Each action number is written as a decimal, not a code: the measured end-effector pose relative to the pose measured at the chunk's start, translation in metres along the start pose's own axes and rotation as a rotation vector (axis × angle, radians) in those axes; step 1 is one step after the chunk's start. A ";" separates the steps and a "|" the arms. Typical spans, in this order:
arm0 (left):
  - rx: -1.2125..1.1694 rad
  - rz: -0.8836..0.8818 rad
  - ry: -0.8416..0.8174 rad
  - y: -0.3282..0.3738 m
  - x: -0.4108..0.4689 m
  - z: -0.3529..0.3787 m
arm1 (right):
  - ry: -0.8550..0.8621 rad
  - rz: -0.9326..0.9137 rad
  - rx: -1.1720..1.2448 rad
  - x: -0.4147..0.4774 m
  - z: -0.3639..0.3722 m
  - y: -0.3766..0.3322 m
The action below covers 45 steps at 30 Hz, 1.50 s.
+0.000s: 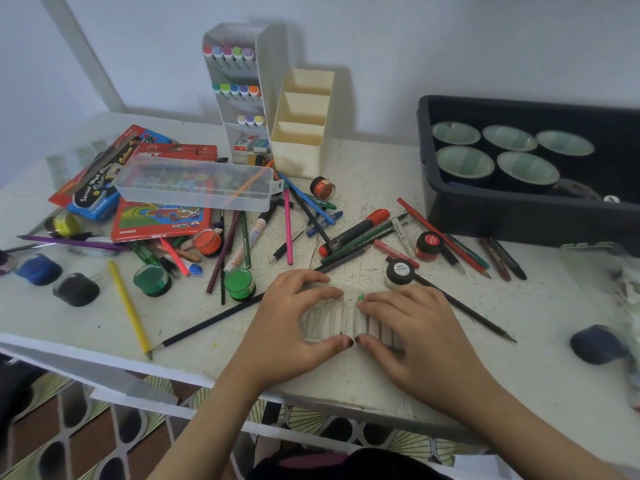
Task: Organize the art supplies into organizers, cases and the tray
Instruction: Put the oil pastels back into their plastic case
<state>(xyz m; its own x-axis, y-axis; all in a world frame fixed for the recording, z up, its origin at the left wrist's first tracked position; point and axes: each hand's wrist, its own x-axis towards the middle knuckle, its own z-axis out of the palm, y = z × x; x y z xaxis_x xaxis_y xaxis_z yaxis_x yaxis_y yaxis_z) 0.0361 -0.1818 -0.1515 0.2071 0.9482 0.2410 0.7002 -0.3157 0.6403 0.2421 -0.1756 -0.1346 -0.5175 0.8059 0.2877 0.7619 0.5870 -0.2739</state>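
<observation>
Tabletop [519, 323]: off-white, dark-speckled.
Tray [519, 216]: black; bowls [464, 162] pale green inside.
Stepped organizer [301, 150]: cream.
Marker organizer [265, 64]: white; caps red, blue, purple, green, orange, yellow.
Long case [194, 188], ribbed case [332, 317]: clear.
Bright green pot [239, 282], dark green pot [152, 278], orange pot [207, 241], yellow pot [64, 224], blue pot [38, 269], black pot [76, 289].
Yellow pencil [130, 308], pink pencil [288, 230], purple pencil [69, 242].
Crayon pack [159, 220]: red, multicoloured picture.
Floor [69, 431]: brown and cream, ovals and fans.

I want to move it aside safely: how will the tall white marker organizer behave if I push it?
The tall white marker organizer looks narrow for its height, so a high push would probably tip it. Markers fill its upper tiers, likely making it top-heavy.
</observation>
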 end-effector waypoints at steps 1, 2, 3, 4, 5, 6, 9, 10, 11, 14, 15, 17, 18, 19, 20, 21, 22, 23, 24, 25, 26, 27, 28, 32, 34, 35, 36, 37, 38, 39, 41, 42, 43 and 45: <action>0.001 0.000 -0.002 0.000 0.000 0.000 | -0.008 -0.005 -0.006 0.001 -0.001 0.000; 0.000 -0.001 -0.003 0.000 0.000 0.000 | -0.015 -0.007 -0.009 0.001 -0.001 0.001; -0.003 -0.002 -0.005 0.000 0.001 0.000 | -0.019 -0.006 -0.008 0.002 -0.002 0.000; -0.005 -0.002 -0.005 -0.001 0.001 0.000 | -0.023 -0.003 -0.006 0.002 -0.002 0.000; -0.007 -0.002 -0.005 -0.001 0.001 0.000 | -0.026 0.000 -0.003 0.002 -0.002 0.000; -0.009 0.000 -0.004 -0.001 0.001 0.001 | -0.029 0.004 -0.004 0.002 -0.002 0.000; -0.008 0.003 0.007 -0.001 0.001 0.001 | -0.042 0.010 -0.024 0.003 -0.003 0.000; -0.006 0.004 0.009 -0.001 0.001 0.001 | -0.043 0.006 -0.039 0.003 -0.003 0.000; -0.002 0.007 0.009 -0.001 0.001 0.001 | -0.040 0.000 -0.062 0.004 -0.004 -0.001; 0.009 0.010 0.009 -0.002 0.001 0.002 | -0.039 -0.012 -0.151 0.006 -0.005 -0.007; 0.006 0.007 0.009 -0.002 0.001 0.001 | -0.041 -0.006 -0.163 0.006 -0.004 -0.009; -0.005 0.003 0.011 -0.001 0.001 0.001 | -0.034 0.022 -0.143 0.006 -0.003 -0.009; -0.011 0.003 0.013 0.000 0.002 0.001 | -0.027 0.036 -0.123 0.006 -0.002 -0.009; -0.019 0.004 0.018 0.001 0.002 0.001 | -0.018 0.046 -0.101 0.004 -0.002 -0.008; -0.023 0.006 0.026 0.002 0.002 0.001 | -0.012 0.051 -0.081 0.004 -0.001 -0.007; -0.024 0.011 0.035 0.003 0.002 0.000 | -0.009 0.053 -0.066 0.004 -0.001 -0.006; -0.022 0.016 0.045 0.004 0.001 0.000 | -0.007 0.056 -0.056 0.004 -0.001 -0.006; -0.020 0.018 0.052 0.005 0.001 0.000 | -0.002 0.059 -0.049 0.005 -0.002 -0.006; -0.018 0.019 0.058 0.005 0.000 -0.001 | 0.005 0.060 -0.044 0.007 -0.002 -0.006; -0.018 0.020 0.061 0.006 -0.001 0.000 | 0.014 0.061 -0.039 0.008 -0.003 -0.006; -0.023 0.023 0.065 0.007 -0.002 0.001 | 0.024 0.063 -0.032 0.009 -0.003 -0.007; -0.035 0.026 0.076 0.007 -0.002 0.001 | 0.035 0.064 -0.022 0.012 -0.004 -0.008; -0.062 0.027 0.089 0.008 -0.002 0.001 | 0.043 0.070 -0.011 0.013 -0.005 -0.008; -0.226 -0.027 0.233 0.015 0.001 -0.007 | 0.054 0.088 0.026 0.024 -0.005 -0.014; -0.272 -0.055 0.294 0.018 0.000 -0.015 | 0.038 0.096 0.048 0.031 -0.004 -0.018; -0.284 -0.069 0.318 0.019 -0.001 -0.019 | 0.031 0.098 0.067 0.034 -0.003 -0.021; -0.291 -0.082 0.343 0.017 -0.003 -0.024 | 0.021 0.100 0.088 0.039 -0.001 -0.026; -0.295 -0.095 0.363 0.016 -0.004 -0.030 | 0.008 0.100 0.108 0.044 0.001 -0.030; -0.299 -0.107 0.383 0.015 -0.006 -0.036 | -0.008 0.099 0.126 0.048 0.003 -0.034; -0.296 -0.120 0.403 0.010 -0.009 -0.044 | -0.022 0.092 0.139 0.055 0.007 -0.040; -0.266 -0.141 0.441 0.003 -0.014 -0.059 | -0.037 0.078 0.157 0.066 0.012 -0.050; -0.247 -0.153 0.460 -0.005 -0.017 -0.071 | -0.038 0.068 0.166 0.074 0.017 -0.058; -0.230 -0.170 0.479 -0.011 -0.020 -0.080 | -0.040 0.061 0.178 0.080 0.020 -0.065; -0.184 -0.226 0.523 -0.030 -0.027 -0.104 | -0.043 0.049 0.200 0.097 0.029 -0.082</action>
<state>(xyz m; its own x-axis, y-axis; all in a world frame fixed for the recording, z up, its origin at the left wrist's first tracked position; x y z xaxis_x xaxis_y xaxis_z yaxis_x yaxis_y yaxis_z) -0.0611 -0.2014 -0.1012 -0.3296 0.8639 0.3809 0.5485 -0.1532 0.8220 0.1182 -0.1437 -0.1103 -0.5013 0.8338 0.2310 0.6961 0.5473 -0.4648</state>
